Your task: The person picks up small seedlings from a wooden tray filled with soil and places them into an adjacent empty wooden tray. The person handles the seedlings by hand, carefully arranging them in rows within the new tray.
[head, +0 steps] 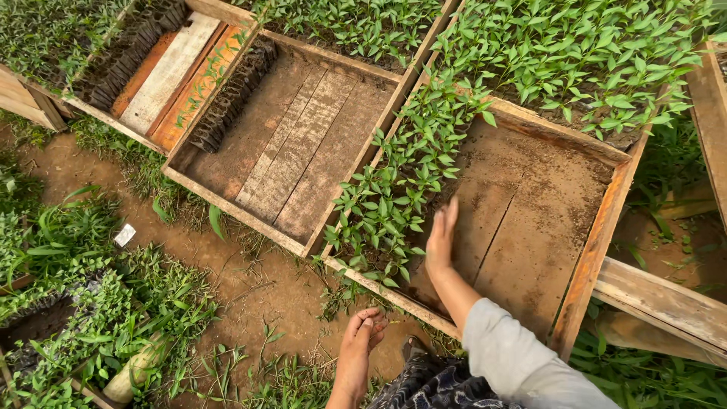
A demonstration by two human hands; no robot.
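Note:
My right hand (pixel 441 238) reaches into a wooden seedling bed (pixel 598 227) with fingers together and flat, its edge against a block of small green seedlings (pixel 394 189) along the bed's left side. It holds nothing. The planks on the bed's right side are bare and dusted with soil. My left hand (pixel 362 333) hangs low over the dirt path in front of the bed, fingers loosely curled, with nothing visible in it.
A second wooden bed (pixel 295 144) to the left holds a row of dark seedling pots (pixel 231 95) at its far end. More beds of seedlings (pixel 575 53) lie beyond. Grass, weeds and a dirt path (pixel 250 280) run along the front.

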